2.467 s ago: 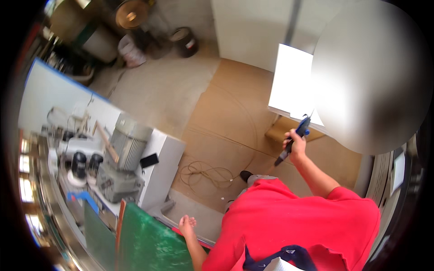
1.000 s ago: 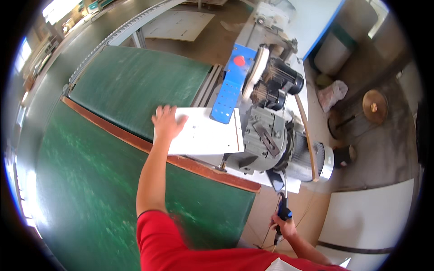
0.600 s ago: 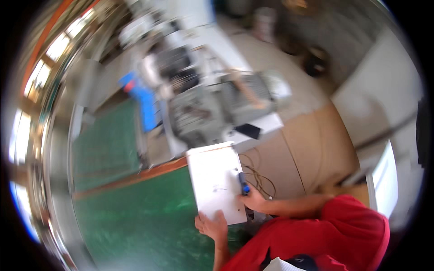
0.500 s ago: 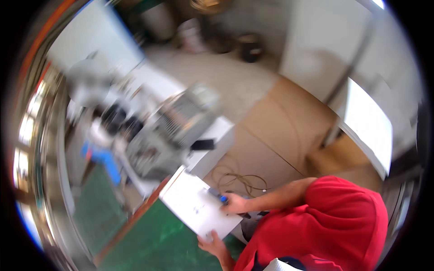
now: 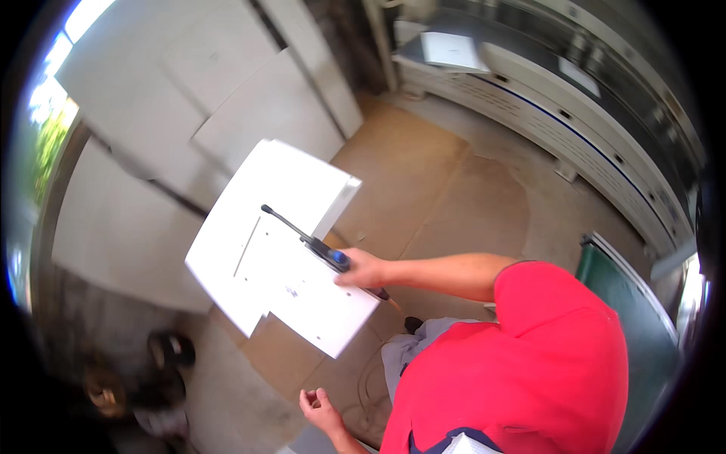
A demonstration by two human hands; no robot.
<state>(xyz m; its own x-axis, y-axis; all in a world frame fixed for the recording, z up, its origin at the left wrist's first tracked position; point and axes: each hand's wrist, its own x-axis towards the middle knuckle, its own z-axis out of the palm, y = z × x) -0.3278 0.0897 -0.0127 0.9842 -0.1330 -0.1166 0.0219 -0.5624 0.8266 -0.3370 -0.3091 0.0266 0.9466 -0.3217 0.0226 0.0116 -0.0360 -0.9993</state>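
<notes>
Loosely open, left grip (image 5: 321,410) clears panel (image 5: 306,309) edge while right grip (image 5: 361,268) holds blow gun (image 5: 321,249).

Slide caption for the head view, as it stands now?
Right hand grips a black-and-blue nozzle tool over a white panel with holes; left hand hangs apart, empty.

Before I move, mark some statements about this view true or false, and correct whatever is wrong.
1. The right grip holds a black-and-blue tool. True.
2. Small dark holes show in the white panel. True.
3. The left grip is holding the white panel. False: it is apart from it, and nothing shows in it.
4. The right sleeve is green. False: it is red.
5. A green surface shows at the picture's right. True.
</notes>
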